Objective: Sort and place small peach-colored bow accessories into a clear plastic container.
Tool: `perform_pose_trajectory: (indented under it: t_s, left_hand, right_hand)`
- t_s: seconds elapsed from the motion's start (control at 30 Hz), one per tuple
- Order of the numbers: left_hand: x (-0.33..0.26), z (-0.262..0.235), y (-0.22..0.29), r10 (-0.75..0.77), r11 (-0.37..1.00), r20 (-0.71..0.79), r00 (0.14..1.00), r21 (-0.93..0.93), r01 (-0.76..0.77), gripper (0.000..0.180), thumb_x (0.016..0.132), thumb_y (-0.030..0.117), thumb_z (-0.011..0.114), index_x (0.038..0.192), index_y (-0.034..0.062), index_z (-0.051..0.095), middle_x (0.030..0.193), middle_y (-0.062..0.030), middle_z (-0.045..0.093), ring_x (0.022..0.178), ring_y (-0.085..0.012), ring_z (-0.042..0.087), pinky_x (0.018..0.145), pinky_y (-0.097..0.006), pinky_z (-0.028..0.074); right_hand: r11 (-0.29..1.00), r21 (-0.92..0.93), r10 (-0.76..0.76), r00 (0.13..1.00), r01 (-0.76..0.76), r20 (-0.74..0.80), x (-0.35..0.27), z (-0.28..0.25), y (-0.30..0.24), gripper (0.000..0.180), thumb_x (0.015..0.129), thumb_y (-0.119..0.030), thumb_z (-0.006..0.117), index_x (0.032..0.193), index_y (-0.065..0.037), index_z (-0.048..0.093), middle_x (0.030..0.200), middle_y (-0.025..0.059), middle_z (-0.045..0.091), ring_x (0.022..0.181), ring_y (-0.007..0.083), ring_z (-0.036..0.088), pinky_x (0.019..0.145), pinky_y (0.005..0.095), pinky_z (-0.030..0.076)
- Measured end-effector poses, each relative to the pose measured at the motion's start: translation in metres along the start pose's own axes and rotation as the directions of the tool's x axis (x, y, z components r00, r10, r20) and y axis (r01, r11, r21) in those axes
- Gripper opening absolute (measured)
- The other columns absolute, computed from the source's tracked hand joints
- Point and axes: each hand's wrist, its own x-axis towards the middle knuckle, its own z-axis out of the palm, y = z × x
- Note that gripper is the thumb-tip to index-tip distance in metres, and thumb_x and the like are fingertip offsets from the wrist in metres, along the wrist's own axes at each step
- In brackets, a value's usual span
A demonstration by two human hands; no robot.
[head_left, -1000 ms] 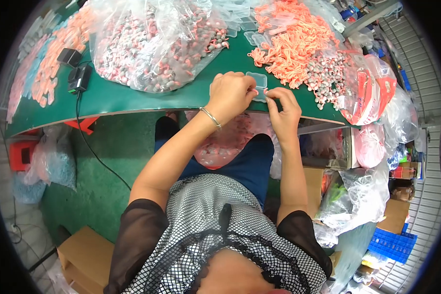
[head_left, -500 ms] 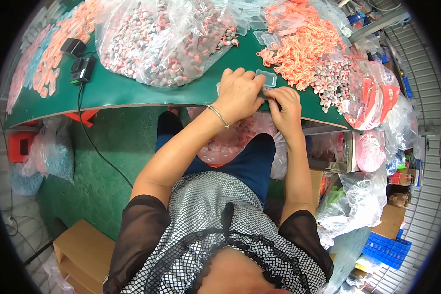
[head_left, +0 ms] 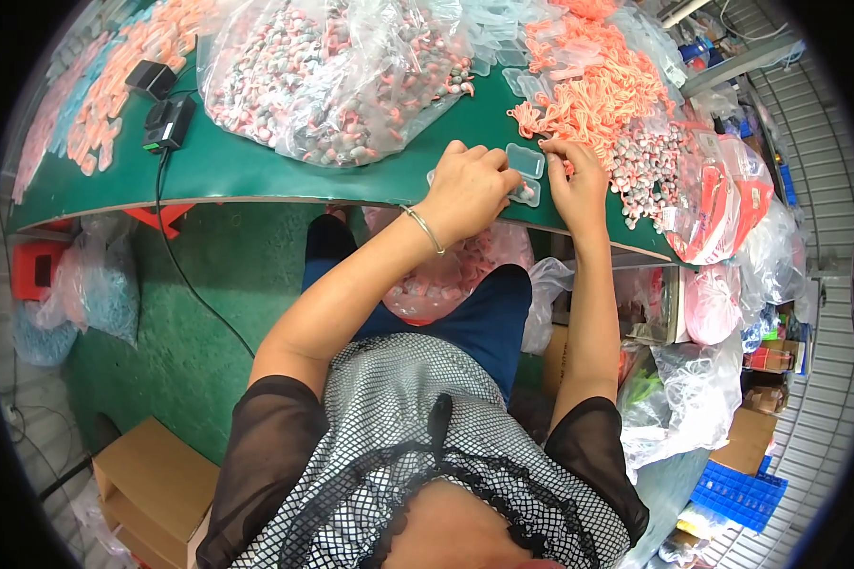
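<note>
A small clear plastic box (head_left: pixel 527 193) with its lid (head_left: pixel 525 160) flipped up lies on the green table. A small grey-and-pink piece is inside it. My left hand (head_left: pixel 467 190) is closed at the box's left side, fingers curled, with the thumb by its edge. Another clear plastic edge (head_left: pixel 431 177) peeks out left of that hand. To the right of the box, my right hand (head_left: pixel 580 186) has its thumb and forefinger apart, close to a heap of orange cord loops (head_left: pixel 603 100). Small grey-and-pink pieces (head_left: pixel 647 156) are piled just right of its fingers.
A big clear bag (head_left: pixel 327 85) of grey-and-pink pieces stands at the table's back. Left are a black device with a cable (head_left: pixel 168 123) and rows of orange strips (head_left: pixel 114 85). A red-and-clear bag (head_left: pixel 726 204) sits at the right edge. A cardboard box (head_left: pixel 152 474) is on the floor.
My right hand has left the box and moved right and up toward the orange cords. The open box and the piece in it now show. My left hand has barely moved.
</note>
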Motion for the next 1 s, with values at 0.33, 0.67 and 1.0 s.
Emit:
perform_pose_trajectory:
  t_s: [0.33, 0.67, 1.0]
  left_hand:
    - [0.006, -0.001, 0.003, -0.077, 0.997, -0.045, 0.996, 0.017, 0.077, 0.031, 0.072, 0.016, 0.074, 0.102, 0.0125, 0.067, 0.095, -0.0028, 0.060, 0.090, -0.0227, 0.059, 0.075, -0.039, 0.041]
    - [0.004, -0.009, 0.000, -0.126, 0.992, 0.142, 0.982, 0.024, 0.124, 0.036, 0.072, 0.023, 0.077, 0.106, 0.0136, 0.067, 0.099, -0.0025, 0.062, 0.094, -0.0228, 0.058, 0.079, -0.040, 0.040]
    - [0.003, -0.010, 0.001, -0.155, 0.986, 0.083, 0.984, -0.054, 0.159, 0.041, 0.070, 0.023, 0.077, 0.108, 0.0149, 0.064, 0.097, -0.0036, 0.065, 0.096, -0.0237, 0.060, 0.078, -0.041, 0.039]
  right_hand:
    - [0.835, -0.550, 0.005, 1.000, 0.006, 0.020, 0.034, 0.035, 0.005, 0.016, 0.078, -0.027, 0.070, 0.087, -0.014, 0.072, 0.082, 0.0030, 0.067, 0.086, 0.0242, 0.062, 0.079, 0.0469, 0.038]
    - [0.992, -0.078, 0.089, 0.989, -0.099, -0.119, 0.005, 0.006, 0.004, 0.013, 0.080, -0.011, 0.071, 0.091, -0.004, 0.070, 0.084, 0.0069, 0.069, 0.076, 0.0212, 0.065, 0.071, 0.0349, 0.049]
    - [0.990, 0.131, 0.038, 0.992, -0.054, 0.119, -0.041, -0.004, -0.006, 0.018, 0.073, -0.003, 0.072, 0.091, -0.003, 0.070, 0.088, 0.0103, 0.066, 0.077, 0.0235, 0.062, 0.070, 0.0329, 0.050]
